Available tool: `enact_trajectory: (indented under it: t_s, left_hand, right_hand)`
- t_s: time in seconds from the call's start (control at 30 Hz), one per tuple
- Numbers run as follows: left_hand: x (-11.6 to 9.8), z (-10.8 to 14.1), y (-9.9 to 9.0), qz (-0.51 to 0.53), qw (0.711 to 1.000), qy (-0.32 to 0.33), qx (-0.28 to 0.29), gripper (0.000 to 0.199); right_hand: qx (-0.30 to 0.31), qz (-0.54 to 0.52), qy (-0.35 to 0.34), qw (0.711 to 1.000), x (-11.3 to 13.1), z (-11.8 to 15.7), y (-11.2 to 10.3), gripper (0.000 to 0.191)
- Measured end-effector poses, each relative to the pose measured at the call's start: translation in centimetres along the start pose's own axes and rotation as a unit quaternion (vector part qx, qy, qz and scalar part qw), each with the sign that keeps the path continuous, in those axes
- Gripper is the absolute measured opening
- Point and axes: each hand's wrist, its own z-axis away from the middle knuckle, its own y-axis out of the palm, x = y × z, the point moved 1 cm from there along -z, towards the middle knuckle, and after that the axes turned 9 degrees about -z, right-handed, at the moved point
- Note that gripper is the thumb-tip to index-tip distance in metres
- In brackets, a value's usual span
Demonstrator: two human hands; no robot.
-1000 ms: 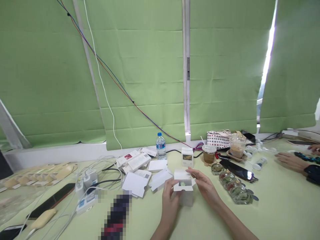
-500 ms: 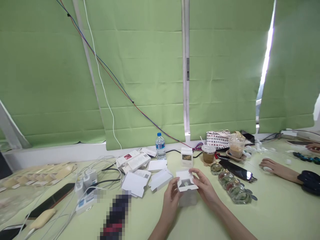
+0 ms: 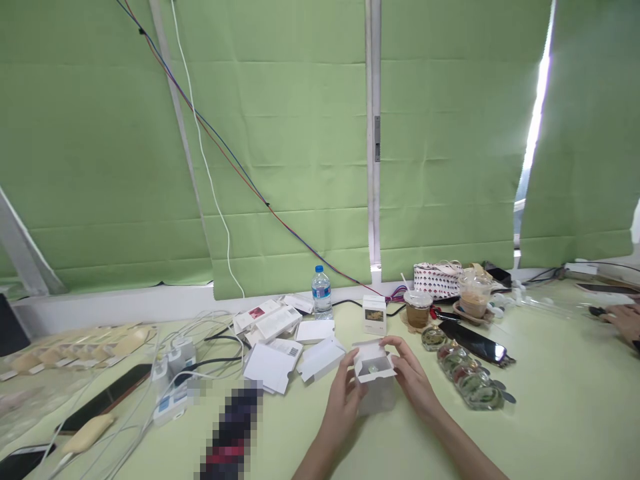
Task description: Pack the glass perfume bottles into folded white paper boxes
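Between my two hands, at the lower centre, is a small white box [image 3: 376,393] with its top flaps raised. Something small and pale shows inside the opening. My left hand [image 3: 345,393] grips the box's left side, fingertips at the flap edge. On the other side, my right hand [image 3: 413,377] holds the right edge, its index finger at the back flap. Behind them stands a closed white box [image 3: 375,315] with a picture on its front. Flattened white cartons [image 3: 273,365] lie to the left of my hands.
A water bottle [image 3: 321,293], a lidded drink cup [image 3: 418,310] and a black phone [image 3: 473,342] stand or lie beyond my hands. Packed round items [image 3: 475,383] are at the right, a power strip [image 3: 173,400] with cables at the left. Another person's hand [image 3: 625,320] is far right.
The box's opening looks wider, with more of its inside showing between my hands. The other person's hand and forearm near the right have drawn away toward the right edge.
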Motion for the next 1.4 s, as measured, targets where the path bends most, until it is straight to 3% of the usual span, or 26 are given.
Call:
enact_trajectory:
  t_s: [0.1,0.27,0.43,0.67,0.73,0.9,0.97,1.1,1.2,1.4]
  left_hand:
    - [-0.6,-0.1,0.1,-0.020,1.000,-0.001,0.006,0.031]
    - [-0.6,-0.1,1.0,0.025,0.999,-0.016,-0.030,0.037]
    - [-0.3,-0.1,1.6,0.114,0.991,-0.034,-0.056,0.043]
    - [-0.3,-0.3,2.0,0.147,0.986,-0.041,-0.068,0.036]
    - [-0.1,-0.2,1.9,0.121,0.989,-0.027,-0.074,0.034]
    - [0.8,0.3,0.9,-0.070,0.996,0.013,-0.056,0.027]
    - [1.0,0.3,0.6,-0.097,0.993,0.036,-0.049,0.026]
    - [1.3,0.0,0.5,-0.083,0.994,0.048,-0.049,0.027]
    - [1.3,-0.1,0.6,-0.052,0.997,0.049,-0.041,0.026]
    - [0.9,0.1,0.5,-0.017,0.999,0.030,-0.031,0.030]
  right_hand:
    - [-0.011,-0.009,0.004,1.000,0.1,0.0,0.0,0.023]
    - [0.023,-0.049,0.001,0.999,-0.1,0.1,-0.1,0.021]
    - [0.057,0.000,-0.029,0.998,0.0,0.1,0.1,0.047]
    - [0.002,0.035,-0.011,0.999,-0.5,0.0,0.4,0.030]
    - [-0.003,0.022,-0.002,1.000,-0.8,0.0,0.5,0.029]
    - [-0.017,-0.001,0.000,1.000,-1.2,0.2,0.4,0.035]
    - [-0.020,-0.039,0.001,0.999,-1.3,0.2,0.5,0.029]
    - [-0.033,-0.124,-0.013,0.992,-1.0,0.0,0.5,0.023]
    - [-0.035,-0.133,-0.006,0.991,-0.8,-0.1,0.5,0.022]
    - [-0.020,-0.090,-0.011,0.996,-1.1,-0.2,0.7,0.053]
